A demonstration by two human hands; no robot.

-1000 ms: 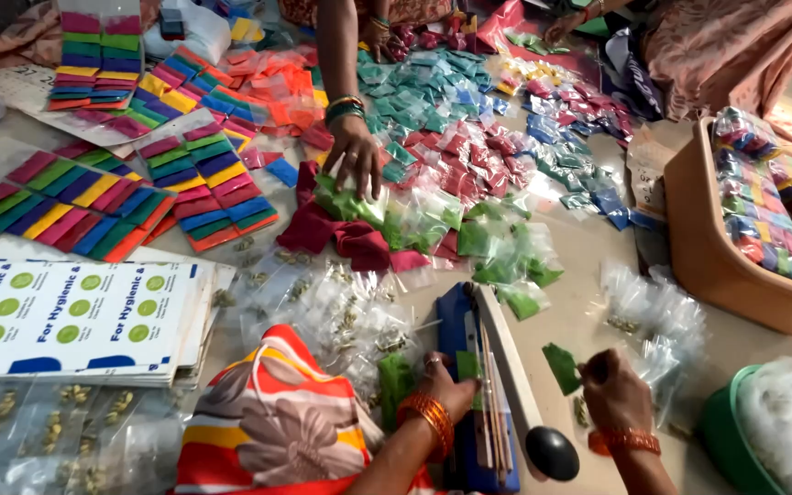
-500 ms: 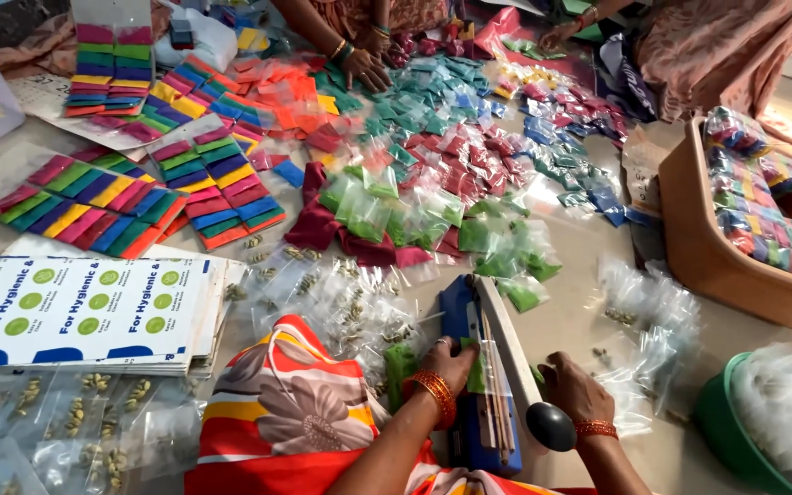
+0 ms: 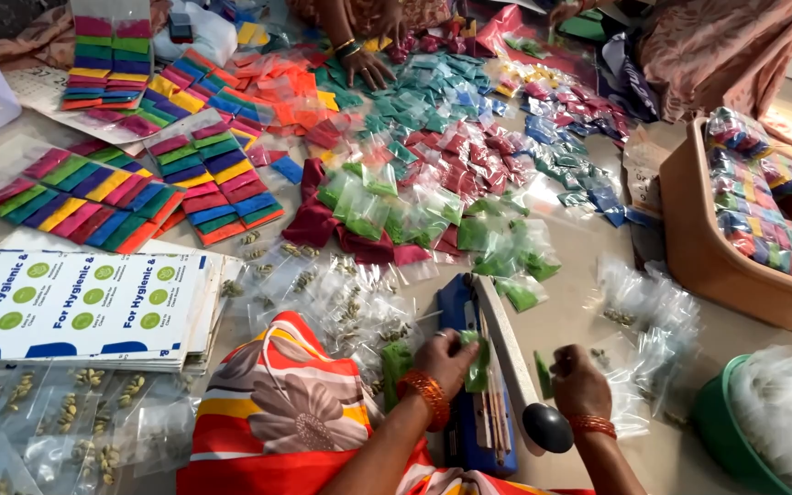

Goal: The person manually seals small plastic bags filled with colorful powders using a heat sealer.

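Moved: both hands have come in to the sealer since a moment ago; the co-worker's hand (image 3: 370, 66) has drawn back to the far packets.
Left hand: the left hand (image 3: 445, 357) is pinched shut on a small green packet (image 3: 478, 360), thin glossy plastic, held over the sealer's bed.
Right hand: the right hand (image 3: 579, 379) is curled closed, a second green sachet (image 3: 543, 374) nipped at its fingertips, just right of the lever.
Sealer: the blue heat sealer (image 3: 459, 312) sits on the floor between the hands, long axis running away from the person; its pale lever (image 3: 502, 339) is raised, the round black knob (image 3: 547, 428) at the near end.
Around: clear crinkly pouches (image 3: 341, 302) of seeds left, flat printed cards (image 3: 75, 298), an orange tub (image 3: 689, 257) right.
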